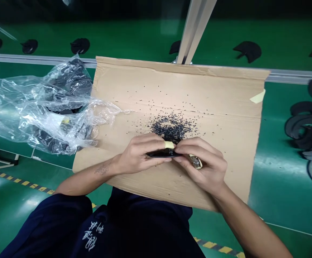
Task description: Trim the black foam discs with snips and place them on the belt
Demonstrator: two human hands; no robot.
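Note:
My left hand (141, 153) is closed on a flat black rubber part (162, 154), seen edge-on; one finger wears yellowish tape. My right hand (205, 161) is closed too, its fingertips meeting the part's right end, and a small metal-tipped tool (196, 162) pokes out of its grip. Both hands hover over a sheet of cardboard (225, 107) lying on my lap and the bench edge. A heap of black trimmings (172, 126) lies on the cardboard just beyond my fingers.
A clear plastic bag (43, 107) with black parts lies to the left. Several black parts are stacked at the right (308, 132). More black pieces (248, 50) sit on the green belt behind an aluminium rail (37, 59). A metal post (195, 28) rises behind the cardboard.

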